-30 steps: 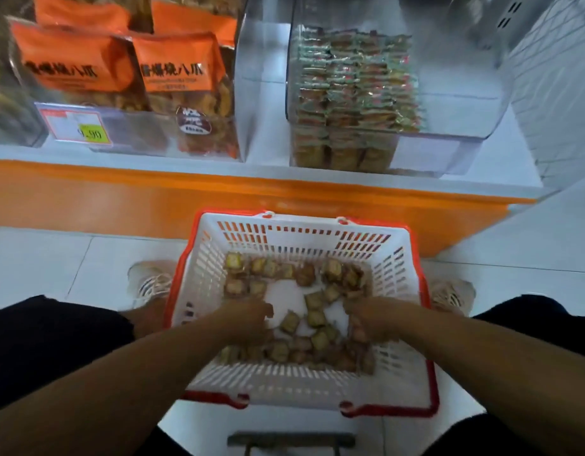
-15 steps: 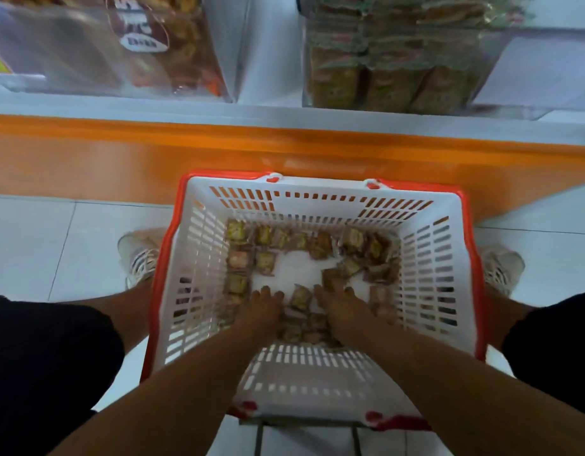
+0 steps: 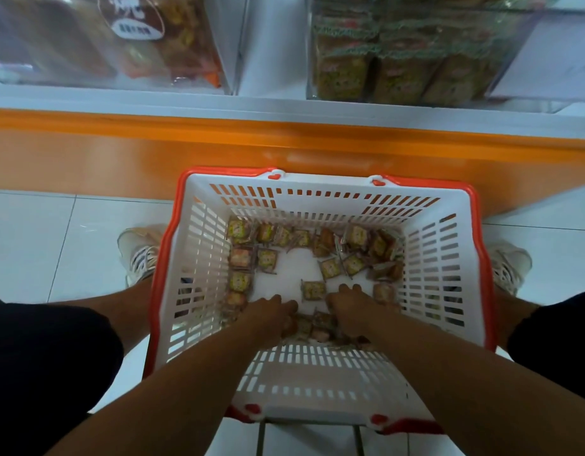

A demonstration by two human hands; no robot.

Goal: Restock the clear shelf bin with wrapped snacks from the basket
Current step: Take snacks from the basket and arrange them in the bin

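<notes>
Both grips, left hand (image 3: 272,311) and right hand (image 3: 347,304), curl onto wrapped snacks (image 3: 312,327) at the basket (image 3: 199,258) floor's 6 o'clock, apparently gathering; next, lifting toward the clear shelf bin (image 3: 501,37) at 1 o'clock.

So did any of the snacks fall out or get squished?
Nothing looks spilled or broken. The wrapped snacks lie jumbled on the floor of the basket, not in rows like those in the clear shelf bin, but all are inside. Both hands, left hand and right hand, reach among them.
</notes>
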